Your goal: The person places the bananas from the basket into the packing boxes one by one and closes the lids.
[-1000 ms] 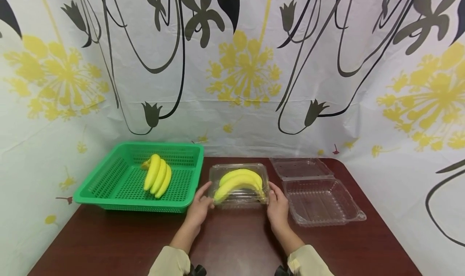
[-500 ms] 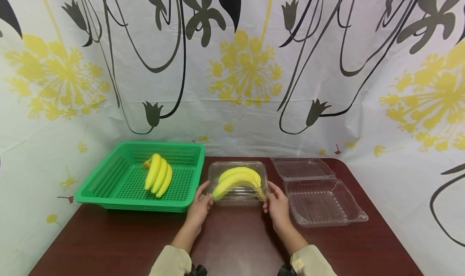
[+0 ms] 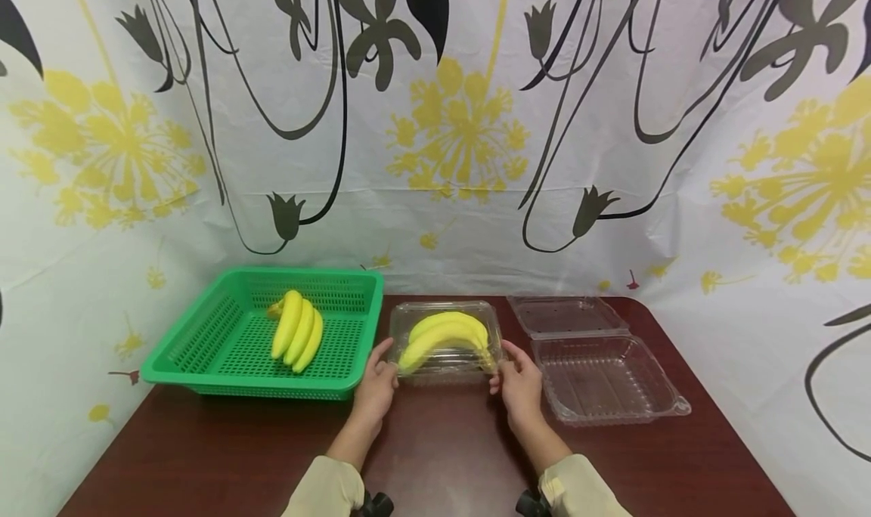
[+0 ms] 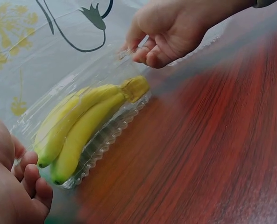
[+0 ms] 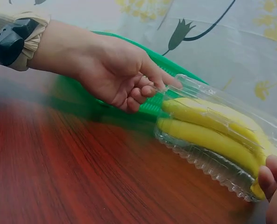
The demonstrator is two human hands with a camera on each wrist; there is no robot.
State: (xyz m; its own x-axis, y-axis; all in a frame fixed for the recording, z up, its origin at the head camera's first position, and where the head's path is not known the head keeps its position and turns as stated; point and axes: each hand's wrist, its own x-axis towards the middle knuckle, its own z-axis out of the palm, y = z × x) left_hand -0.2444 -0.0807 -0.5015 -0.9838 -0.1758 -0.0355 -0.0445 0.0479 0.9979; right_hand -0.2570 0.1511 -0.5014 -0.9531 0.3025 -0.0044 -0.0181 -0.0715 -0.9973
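Note:
A clear plastic box [image 3: 445,376] with its lid down over yellow bananas [image 3: 445,335] is between the two hands at the middle of the table. My left hand [image 3: 373,392] pinches the box's left front corner, and my right hand [image 3: 522,396] pinches the right one. In the left wrist view the bananas [image 4: 82,126] show through the plastic, their stem toward the right hand [image 4: 171,32]. The right wrist view has the left hand [image 5: 115,70] with thumb and finger on the box's corner, its other fingers curled below.
At the left stands a green basket [image 3: 204,385] holding a bunch of bananas [image 3: 297,332]. An empty clear box [image 3: 609,381] lies at the right with its lid [image 3: 568,317] folded back. A patterned cloth [image 3: 463,237] hangs behind the table [image 3: 435,456].
Compared with a second ago, the box with bananas sits very slightly farther back, and both hands have stayed at its corners.

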